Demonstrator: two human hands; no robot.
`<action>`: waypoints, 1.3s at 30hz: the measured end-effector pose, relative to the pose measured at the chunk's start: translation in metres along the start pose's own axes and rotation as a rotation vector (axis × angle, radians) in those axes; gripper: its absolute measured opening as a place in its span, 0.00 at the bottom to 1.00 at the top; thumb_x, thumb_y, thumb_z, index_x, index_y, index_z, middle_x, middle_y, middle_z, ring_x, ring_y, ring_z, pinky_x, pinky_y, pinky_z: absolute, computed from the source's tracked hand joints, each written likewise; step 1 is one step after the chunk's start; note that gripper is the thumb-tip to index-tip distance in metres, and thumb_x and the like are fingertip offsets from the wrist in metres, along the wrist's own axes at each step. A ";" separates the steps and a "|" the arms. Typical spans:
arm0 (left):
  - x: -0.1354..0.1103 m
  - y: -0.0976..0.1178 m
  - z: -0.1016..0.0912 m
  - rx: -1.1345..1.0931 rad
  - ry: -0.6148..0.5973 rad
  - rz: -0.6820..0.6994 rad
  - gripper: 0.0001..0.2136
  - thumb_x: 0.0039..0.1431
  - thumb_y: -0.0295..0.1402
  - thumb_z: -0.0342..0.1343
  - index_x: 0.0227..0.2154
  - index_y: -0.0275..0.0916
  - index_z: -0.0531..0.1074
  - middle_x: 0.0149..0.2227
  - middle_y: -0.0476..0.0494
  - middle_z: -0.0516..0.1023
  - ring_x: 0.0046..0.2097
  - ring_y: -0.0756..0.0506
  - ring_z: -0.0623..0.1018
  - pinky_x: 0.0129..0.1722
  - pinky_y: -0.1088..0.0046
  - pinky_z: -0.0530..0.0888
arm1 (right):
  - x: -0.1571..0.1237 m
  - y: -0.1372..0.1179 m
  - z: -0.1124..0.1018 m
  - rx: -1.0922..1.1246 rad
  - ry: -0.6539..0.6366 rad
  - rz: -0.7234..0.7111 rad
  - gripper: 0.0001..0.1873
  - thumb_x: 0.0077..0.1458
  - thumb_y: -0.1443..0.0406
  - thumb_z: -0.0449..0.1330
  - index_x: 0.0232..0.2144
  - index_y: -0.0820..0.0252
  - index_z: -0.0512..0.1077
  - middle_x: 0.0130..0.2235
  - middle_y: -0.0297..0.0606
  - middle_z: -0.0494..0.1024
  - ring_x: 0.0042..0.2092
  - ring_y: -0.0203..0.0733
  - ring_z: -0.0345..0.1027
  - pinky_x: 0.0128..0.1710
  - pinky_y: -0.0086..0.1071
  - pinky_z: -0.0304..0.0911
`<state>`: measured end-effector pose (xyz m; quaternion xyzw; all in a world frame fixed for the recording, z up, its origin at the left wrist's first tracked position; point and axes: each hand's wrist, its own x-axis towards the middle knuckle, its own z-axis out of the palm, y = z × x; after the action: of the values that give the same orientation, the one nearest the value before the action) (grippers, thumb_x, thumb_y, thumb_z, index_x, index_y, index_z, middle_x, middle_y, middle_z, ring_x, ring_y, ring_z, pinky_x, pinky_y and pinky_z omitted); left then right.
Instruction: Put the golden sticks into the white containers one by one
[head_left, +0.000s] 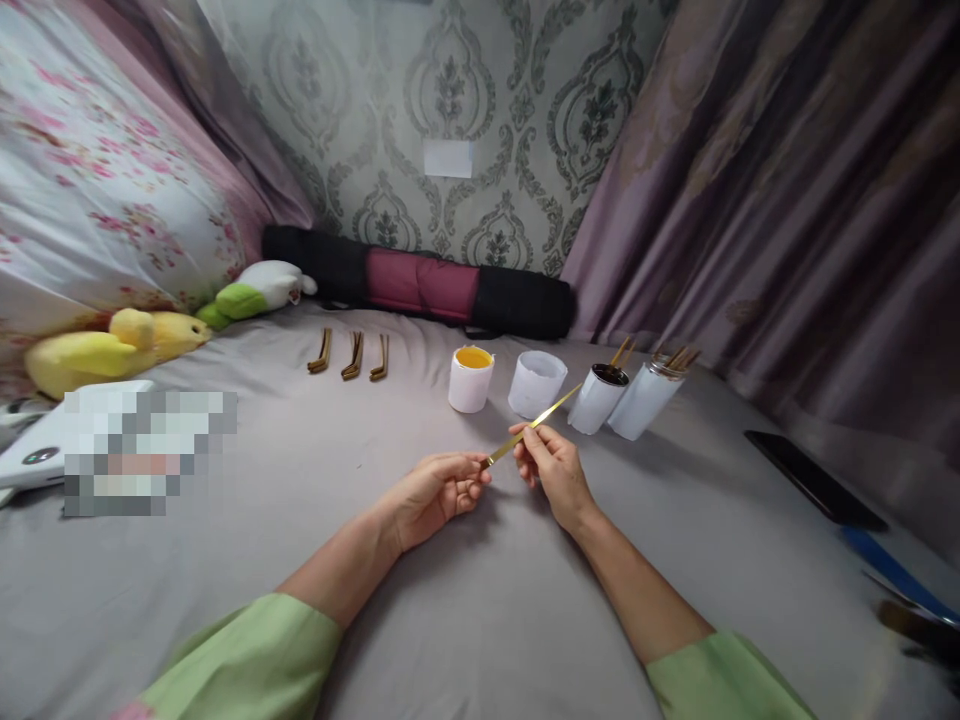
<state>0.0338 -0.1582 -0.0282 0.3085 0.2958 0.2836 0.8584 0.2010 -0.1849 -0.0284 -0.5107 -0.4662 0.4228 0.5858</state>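
Both hands hold a thin, shiny gold strip (551,412) slanting up to the right above the grey sheet. My left hand (442,495) pinches its lower end between thumb and fingertips. My right hand (553,470) grips it near the middle, and its far end points past the cups. Beyond the hands stand a white-wrapped cup with yellow inside (470,385), a plain white cup (535,388), a white cup with a dark inside and thin sticks (592,400), and a leaning white container of brown sticks (643,400).
Several bent gold-brown pieces (352,357) lie in small groups at the back left. A black and maroon roll (424,283) lies along the wall. Plush toys (112,350) and a white device (82,430) are left; a black phone (814,478) and blue strap (900,572) are right.
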 end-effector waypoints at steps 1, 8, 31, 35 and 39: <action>0.000 0.000 0.000 0.002 0.001 -0.002 0.11 0.47 0.22 0.53 0.36 0.30 0.67 0.28 0.44 0.71 0.24 0.56 0.68 0.23 0.83 0.66 | 0.000 0.000 -0.001 0.002 0.005 0.001 0.17 0.50 0.53 0.53 0.32 0.61 0.68 0.22 0.31 0.66 0.19 0.28 0.56 0.13 0.22 0.49; -0.001 0.002 -0.001 0.013 -0.003 -0.020 0.10 0.48 0.22 0.52 0.36 0.29 0.68 0.28 0.44 0.70 0.24 0.56 0.68 0.22 0.83 0.66 | 0.004 0.001 -0.007 0.051 0.061 -0.013 0.19 0.49 0.51 0.53 0.32 0.60 0.69 0.22 0.31 0.67 0.19 0.28 0.57 0.13 0.22 0.49; -0.002 0.005 0.001 -0.014 0.040 -0.044 0.09 0.47 0.20 0.52 0.34 0.30 0.67 0.27 0.45 0.70 0.23 0.56 0.68 0.22 0.84 0.67 | 0.015 -0.001 -0.029 0.106 0.232 -0.033 0.18 0.47 0.52 0.55 0.31 0.61 0.69 0.22 0.30 0.66 0.19 0.26 0.56 0.14 0.22 0.48; -0.001 0.004 0.000 -0.011 0.044 -0.041 0.09 0.47 0.20 0.52 0.34 0.30 0.67 0.27 0.45 0.70 0.23 0.56 0.68 0.22 0.84 0.67 | 0.017 -0.003 -0.033 0.113 0.266 -0.038 0.18 0.45 0.52 0.57 0.31 0.61 0.69 0.22 0.30 0.66 0.19 0.27 0.56 0.14 0.22 0.47; -0.001 0.004 -0.002 -0.010 0.039 -0.040 0.09 0.47 0.20 0.53 0.34 0.30 0.67 0.27 0.45 0.70 0.23 0.56 0.69 0.22 0.84 0.67 | 0.019 -0.004 -0.037 0.122 0.287 -0.049 0.18 0.45 0.52 0.57 0.30 0.61 0.69 0.22 0.30 0.66 0.19 0.27 0.56 0.14 0.22 0.47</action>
<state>0.0311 -0.1557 -0.0266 0.2927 0.3171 0.2737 0.8596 0.2415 -0.1750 -0.0236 -0.5177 -0.3633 0.3587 0.6866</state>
